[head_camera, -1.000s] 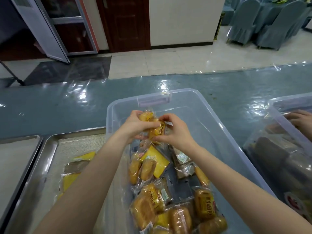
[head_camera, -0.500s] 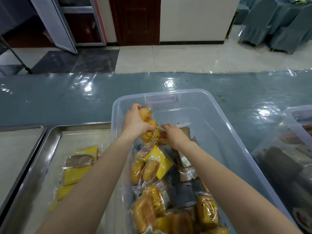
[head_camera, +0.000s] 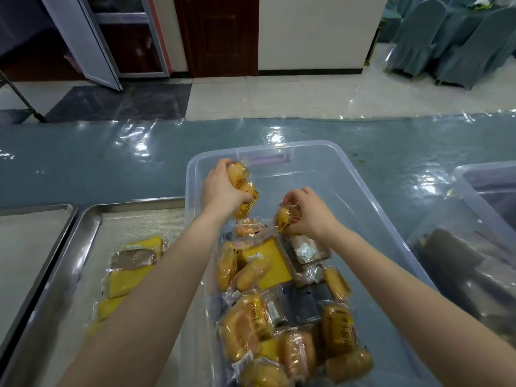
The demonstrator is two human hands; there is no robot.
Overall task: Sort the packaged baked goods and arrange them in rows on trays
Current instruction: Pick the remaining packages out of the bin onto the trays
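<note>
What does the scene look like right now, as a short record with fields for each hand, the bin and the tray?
left hand: grips a bunch of wrapped buns
right hand: pinches a single bun
clear bin: loose pile of packaged baked goods at its near end, both hands above it
metal tray: left of the bin, holds packaged cake slices, yellow and one brown
</note>
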